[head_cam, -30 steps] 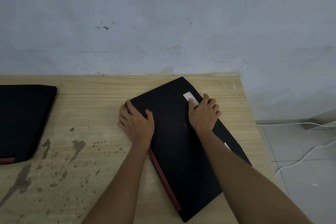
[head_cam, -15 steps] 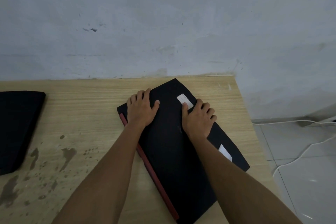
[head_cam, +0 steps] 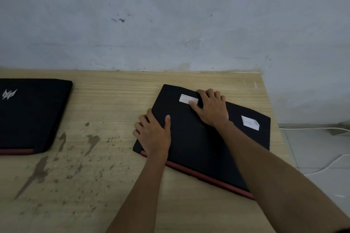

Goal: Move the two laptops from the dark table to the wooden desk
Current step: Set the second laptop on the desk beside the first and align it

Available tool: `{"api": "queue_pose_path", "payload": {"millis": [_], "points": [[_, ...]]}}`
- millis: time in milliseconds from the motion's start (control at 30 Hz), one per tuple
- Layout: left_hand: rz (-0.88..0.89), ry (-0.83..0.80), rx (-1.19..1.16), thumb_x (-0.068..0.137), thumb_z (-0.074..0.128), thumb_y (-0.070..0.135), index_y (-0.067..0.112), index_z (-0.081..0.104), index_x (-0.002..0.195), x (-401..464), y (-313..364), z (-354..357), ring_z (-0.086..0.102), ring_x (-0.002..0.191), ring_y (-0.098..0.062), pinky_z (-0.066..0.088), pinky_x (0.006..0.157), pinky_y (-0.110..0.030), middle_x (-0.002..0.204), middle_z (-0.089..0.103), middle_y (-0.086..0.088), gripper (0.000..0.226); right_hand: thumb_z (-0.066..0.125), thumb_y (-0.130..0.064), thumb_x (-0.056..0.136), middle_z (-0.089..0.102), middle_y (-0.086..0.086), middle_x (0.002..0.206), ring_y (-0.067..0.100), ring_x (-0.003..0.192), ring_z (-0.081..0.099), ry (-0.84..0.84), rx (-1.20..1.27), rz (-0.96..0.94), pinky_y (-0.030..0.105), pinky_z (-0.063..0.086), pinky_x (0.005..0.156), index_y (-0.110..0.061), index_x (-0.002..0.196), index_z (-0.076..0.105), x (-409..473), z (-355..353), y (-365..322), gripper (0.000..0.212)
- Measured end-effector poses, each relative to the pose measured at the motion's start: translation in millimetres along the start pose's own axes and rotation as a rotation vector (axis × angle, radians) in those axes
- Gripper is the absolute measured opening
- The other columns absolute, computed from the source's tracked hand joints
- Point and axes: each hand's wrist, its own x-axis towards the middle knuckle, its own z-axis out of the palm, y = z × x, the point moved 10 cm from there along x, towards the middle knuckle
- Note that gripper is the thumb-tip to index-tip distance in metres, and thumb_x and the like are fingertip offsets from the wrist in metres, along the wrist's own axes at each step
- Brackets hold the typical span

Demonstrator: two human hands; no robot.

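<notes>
**Laptops on the wooden desk, both hands on the right-hand one**

The closed black laptop lies flat on the wooden desk near its right edge, turned at an angle, one corner toward the back wall. We see a red strip along its near edge and two white stickers on its lid: one near the far corner, the other toward the right side. Our left hand grips the laptop's left edge, thumb on the lid and fingers curled over the side. Our right hand holds the far edge, fingers bent over it and the thumb resting on the first sticker.

The second black laptop lies closed at the desk's left edge, partly cut off by the view, with a pale logo on its lid and a red strip at its near side. The two laptops are well apart.

Against half a second ago, the right-hand laptop has swung round: its long red edge, which ran steeply toward us, now lies closer to parallel with the desk's front edge. Our left hand, which lay flat on the lid then, has shifted to the left edge. The right hand stays at the far edge by the sticker.

Dark stains spot the desk between the laptops. A white cable trails over the tiled floor to the right.
</notes>
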Motion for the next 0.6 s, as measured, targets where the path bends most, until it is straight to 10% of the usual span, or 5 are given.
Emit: {"api": "queue_pose_path", "payload": {"millis": [600], "points": [[0.736,-0.165,0.05,0.094,0.036,0.043,0.022,0.031,0.152,43,131,34,0.017,0.148,-0.027,0.013,0.121,-0.048,0.156,0.032,0.0,0.061,0.04,-0.056,0.099,0.05,0.007,0.14,0.031,0.138,0.037,0.195,0.066,0.319,0.054,0.019,0.119,-0.027,0.145,0.048,-67,-20,65,0.055]]}}
